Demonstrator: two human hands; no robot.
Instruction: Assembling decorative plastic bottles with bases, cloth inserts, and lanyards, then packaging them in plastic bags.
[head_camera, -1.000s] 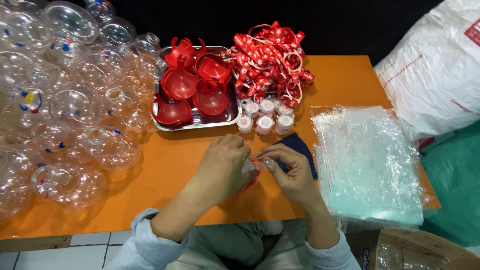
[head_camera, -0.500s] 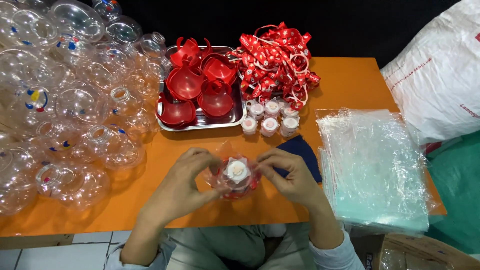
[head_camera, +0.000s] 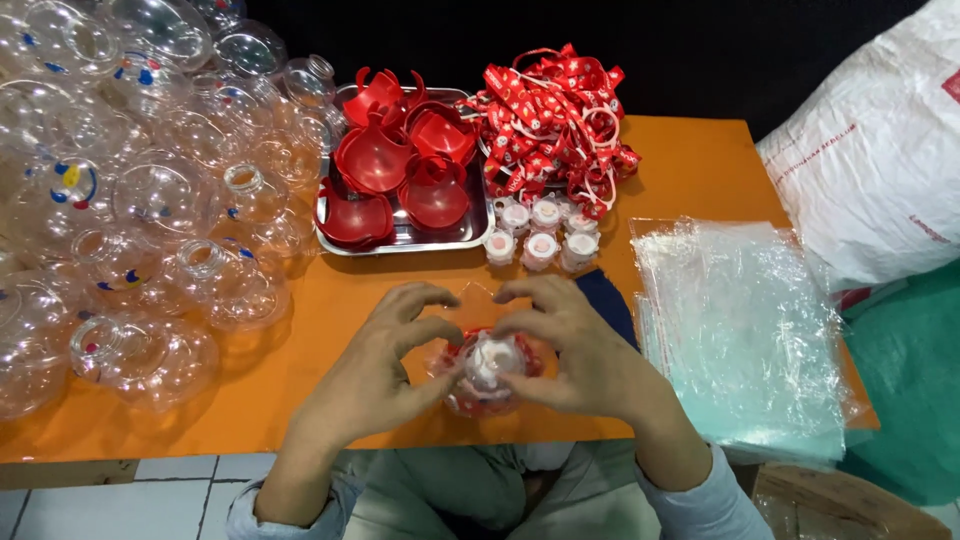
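At the near edge of the orange table (head_camera: 690, 165), both hands close around one small clear round container (head_camera: 487, 372) with red inside it and a white cap on top, facing up. The left hand (head_camera: 385, 365) curls against its left side with thumb and fingers pressed to the wall; the right hand (head_camera: 570, 350) grips it from the right, fingers arched over the top. Toward the far edge, a metal tray (head_camera: 400, 238) holds red plastic cup-shaped pieces (head_camera: 372, 158), about six, nested and tipped against one another; the exact count is hard to tell. Just right of the tray lies one tangled heap of red printed ribbons (head_camera: 553, 112). In front of the ribbons, six small white-capped pieces (head_camera: 540, 232) stand in two rows of three, near the tray's right front corner. The whole left side of the table is piled with clear round bottles (head_camera: 160, 195), too many and too overlapped to count, some showing blue, red and yellow marks. One stack of clear plastic bags (head_camera: 745, 335) lies along the right edge. A dark blue flat thing (head_camera: 607, 300) peeks from behind the right hand. Past the right corner rests a big white sack (head_camera: 865, 170).
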